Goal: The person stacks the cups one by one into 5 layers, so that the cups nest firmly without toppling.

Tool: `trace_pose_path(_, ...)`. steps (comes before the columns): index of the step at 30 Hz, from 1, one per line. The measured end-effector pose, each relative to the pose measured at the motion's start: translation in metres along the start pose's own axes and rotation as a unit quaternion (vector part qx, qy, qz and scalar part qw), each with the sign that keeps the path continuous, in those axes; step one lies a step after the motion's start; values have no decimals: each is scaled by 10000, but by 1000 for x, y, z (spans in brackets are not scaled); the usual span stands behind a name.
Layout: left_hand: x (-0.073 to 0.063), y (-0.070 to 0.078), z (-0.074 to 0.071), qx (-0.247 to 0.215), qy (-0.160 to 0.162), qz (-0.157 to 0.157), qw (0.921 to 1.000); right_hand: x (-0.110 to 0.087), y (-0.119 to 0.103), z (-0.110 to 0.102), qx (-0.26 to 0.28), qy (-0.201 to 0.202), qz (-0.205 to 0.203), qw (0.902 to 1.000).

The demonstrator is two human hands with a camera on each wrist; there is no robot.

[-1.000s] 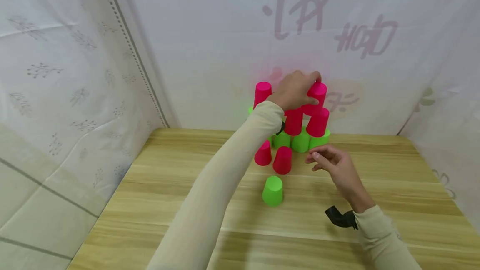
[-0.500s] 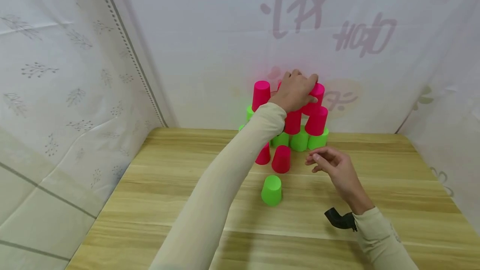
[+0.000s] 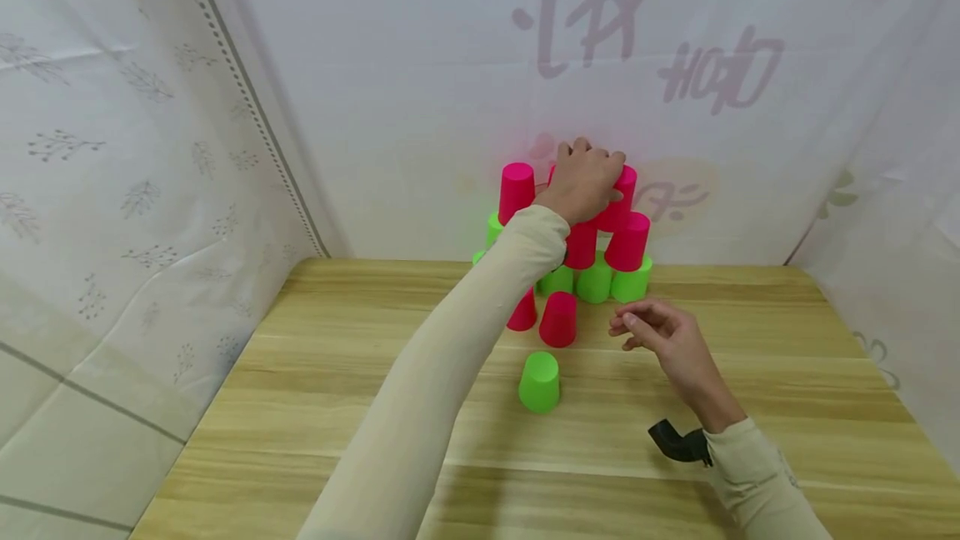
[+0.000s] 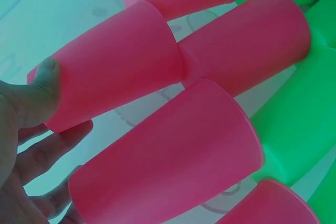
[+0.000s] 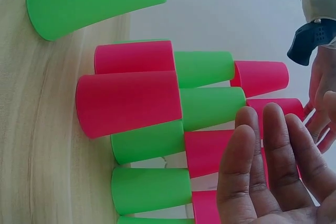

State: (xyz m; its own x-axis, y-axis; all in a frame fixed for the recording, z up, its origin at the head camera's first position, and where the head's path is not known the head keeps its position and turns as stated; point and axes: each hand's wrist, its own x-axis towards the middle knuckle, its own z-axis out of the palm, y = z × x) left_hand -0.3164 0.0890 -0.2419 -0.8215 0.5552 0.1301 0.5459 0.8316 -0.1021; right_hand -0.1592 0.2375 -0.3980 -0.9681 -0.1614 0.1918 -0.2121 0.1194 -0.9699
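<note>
My left hand (image 3: pixel 581 183) reaches to the top of a cup stack and holds a pink cup (image 3: pixel 622 198) near its narrow upper end. In the left wrist view, the thumb presses one side of this pink cup (image 4: pixel 107 66), with fingers at its other side. Its rim sits over two pink cups (image 3: pixel 628 242) of the row below, which stand on green cups (image 3: pixel 632 283). Another pink cup (image 3: pixel 517 190) tops the stack's left. My right hand (image 3: pixel 667 340) hovers before the stack, fingers loosely extended and nothing in it; its fingers (image 5: pixel 278 150) overlap the cups in the right wrist view.
In front of the stack, upside-down on the wooden table (image 3: pixel 337 407), stand two pink cups, one of them (image 3: pixel 558 319) nearer the right hand. A single green cup (image 3: pixel 539 382) stands closer to me. A printed white cloth (image 3: pixel 420 107) hangs right behind the stack.
The head view has shifted slightly, so the scene slides left. My left hand stays at the same pink cup, its far fingers now more raised. The right hand has hardly moved.
</note>
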Motion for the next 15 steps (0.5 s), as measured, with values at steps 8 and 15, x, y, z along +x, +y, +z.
trace_pose_path(8, -1, 0, 2, 163, 57, 59, 9998, 0, 3, 2, -10, -38, 22, 10000)
trace_pose_path(15, -1, -1, 3, 276, 218, 115, 9993, 1, 4, 4, -169, -58, 18, 9998)
